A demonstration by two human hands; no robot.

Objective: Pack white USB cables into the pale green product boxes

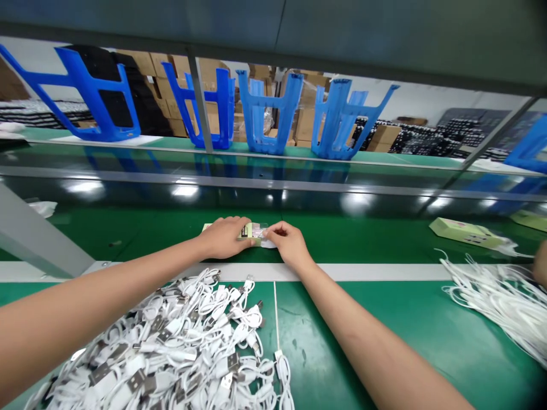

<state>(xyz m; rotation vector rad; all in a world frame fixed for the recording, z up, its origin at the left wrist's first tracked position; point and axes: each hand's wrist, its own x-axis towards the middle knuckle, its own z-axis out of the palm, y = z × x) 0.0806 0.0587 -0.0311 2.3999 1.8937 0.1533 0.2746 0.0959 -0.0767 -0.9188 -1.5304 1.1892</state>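
Note:
On the green conveyor belt ahead lies a small light-green box (255,241) with a black label. My left hand (226,238) is closed over it, thumb on the near side, hiding most of it. At the box's right end, clear plastic packaging (259,229) sticks out. The thumb and fingers of my right hand (287,242) pinch this plastic; what lies inside it is too small to make out. Below my left forearm spreads a heap of white USB cables (183,347), coiled in small bundles. One single coiled cable (282,373) rests at the heap's right edge.
Another light-green box (465,232) with plastic at its end sits on the belt at right. Near it lie loose white cables (499,302), with part of a person's hand (542,265) at the edge. A metal post (38,233) stands left. Upturned blue stools (269,114) line the far side.

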